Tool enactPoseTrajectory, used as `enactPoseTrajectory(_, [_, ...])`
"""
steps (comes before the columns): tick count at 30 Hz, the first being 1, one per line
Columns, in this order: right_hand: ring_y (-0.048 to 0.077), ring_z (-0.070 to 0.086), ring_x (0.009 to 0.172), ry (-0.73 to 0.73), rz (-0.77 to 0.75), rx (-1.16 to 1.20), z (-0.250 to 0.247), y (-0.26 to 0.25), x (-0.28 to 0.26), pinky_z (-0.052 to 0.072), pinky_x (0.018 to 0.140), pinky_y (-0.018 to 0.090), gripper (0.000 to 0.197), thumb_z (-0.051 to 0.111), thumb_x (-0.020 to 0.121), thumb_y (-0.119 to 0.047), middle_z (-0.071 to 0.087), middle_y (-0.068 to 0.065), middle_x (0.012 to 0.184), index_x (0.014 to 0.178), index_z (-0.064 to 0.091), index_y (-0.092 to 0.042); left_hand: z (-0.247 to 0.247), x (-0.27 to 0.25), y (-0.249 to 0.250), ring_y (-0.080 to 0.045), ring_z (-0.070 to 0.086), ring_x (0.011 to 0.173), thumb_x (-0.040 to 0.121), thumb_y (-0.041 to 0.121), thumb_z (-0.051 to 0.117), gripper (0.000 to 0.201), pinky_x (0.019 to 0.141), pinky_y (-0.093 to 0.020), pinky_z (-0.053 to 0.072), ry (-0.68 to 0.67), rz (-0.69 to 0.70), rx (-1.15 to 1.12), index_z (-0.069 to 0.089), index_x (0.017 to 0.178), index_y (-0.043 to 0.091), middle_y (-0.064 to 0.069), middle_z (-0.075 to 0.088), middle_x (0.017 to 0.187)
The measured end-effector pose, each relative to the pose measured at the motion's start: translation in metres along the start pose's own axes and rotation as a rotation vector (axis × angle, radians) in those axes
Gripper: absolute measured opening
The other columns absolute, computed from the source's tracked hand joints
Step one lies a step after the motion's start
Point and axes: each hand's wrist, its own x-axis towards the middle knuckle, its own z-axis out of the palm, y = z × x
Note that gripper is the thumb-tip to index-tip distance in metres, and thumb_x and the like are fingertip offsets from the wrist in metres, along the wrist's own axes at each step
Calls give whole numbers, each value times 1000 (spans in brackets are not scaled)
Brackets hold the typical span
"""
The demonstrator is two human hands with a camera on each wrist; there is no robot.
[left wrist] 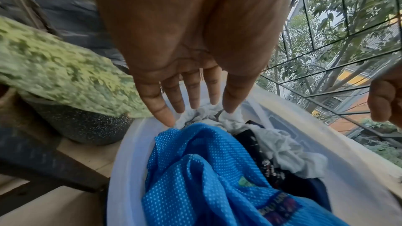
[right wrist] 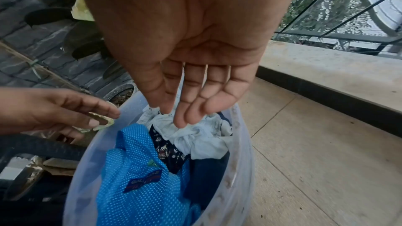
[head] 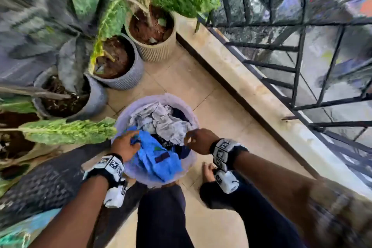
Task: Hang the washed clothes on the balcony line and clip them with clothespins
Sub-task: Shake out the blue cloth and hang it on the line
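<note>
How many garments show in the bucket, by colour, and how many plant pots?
Blue mesh garment: 1
White garment: 1
Dark patterned garment: 1
Navy garment: 1
Plant pots: 3 clearly visible
Total: 7; the bucket may hide more.

clothes (head: 161, 121) in basin (head: 193, 119), potted plants (head: 112, 60) behind, left

Translucent matt plastic bucket (right wrist: 237, 152) is holding perforated blue mesh cloth (right wrist: 139, 174) and crumpled white cloth (right wrist: 195, 142); floor tiles (right wrist: 315, 152) are looking matt.

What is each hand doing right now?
Left hand: open, fingers straight above the bucket, holding nothing.
Right hand: open, fingers relaxed over the white cloth, holding nothing.
</note>
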Motion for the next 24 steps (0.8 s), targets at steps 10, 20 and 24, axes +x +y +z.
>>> enactPoseTrajectory(10, [28, 62, 101, -69, -31, -19, 12, -4, 31, 52, 86, 38, 24, 52, 94, -24, 69, 7, 110, 112, 67, -21, 14, 2, 6, -38, 66, 98, 85, 18, 72, 22, 85, -40, 47, -22, -10, 174, 74, 104, 5, -19, 72, 101])
enactPoseTrajectory(20, [26, 61, 109, 85, -71, 105, -17, -55, -28, 48, 93, 36, 33, 60, 88, -28, 69, 2, 115, 121, 61, -27, -92, -81, 80, -25, 56, 105, 84, 41, 42, 32, 86, -32, 43, 27, 422, 135, 61, 89, 16, -2, 64, 97])
enactPoseTrajectory(24, [28, 59, 114, 161, -178, 214, -35, -89, -64, 47, 95, 38, 54, 67, 80, -24, 65, 6, 124, 132, 54, -23, -140, -130, 120, -30, 57, 85, 88, 30, 48, 20, 67, -25, 25, 53, 455, 124, 61, 90, 15, -2, 57, 84])
